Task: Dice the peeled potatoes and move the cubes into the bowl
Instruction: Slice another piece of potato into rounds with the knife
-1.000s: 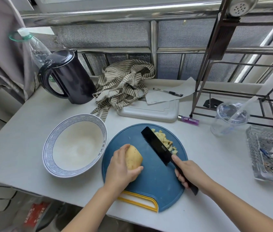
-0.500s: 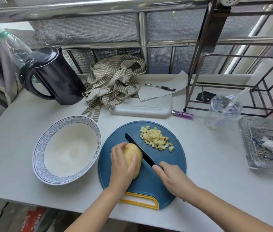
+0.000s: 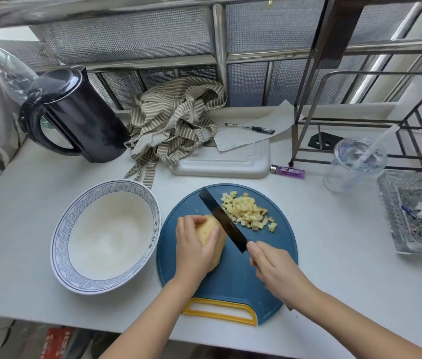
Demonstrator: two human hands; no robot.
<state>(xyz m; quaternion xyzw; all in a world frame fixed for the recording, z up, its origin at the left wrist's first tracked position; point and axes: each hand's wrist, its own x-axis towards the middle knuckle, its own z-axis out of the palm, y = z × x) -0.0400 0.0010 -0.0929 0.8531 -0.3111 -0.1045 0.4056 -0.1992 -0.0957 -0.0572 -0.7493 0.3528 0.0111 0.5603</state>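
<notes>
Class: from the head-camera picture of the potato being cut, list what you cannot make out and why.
1. Head view: the handle of the knife, hidden inside the right hand.
2. Head view: the left side of the potato, covered by the left hand.
3. Head view: the characters on the rim of the bowl, too small to read.
4. Head view: the glass tray, cut off by the right edge; its contents are blurred.
</notes>
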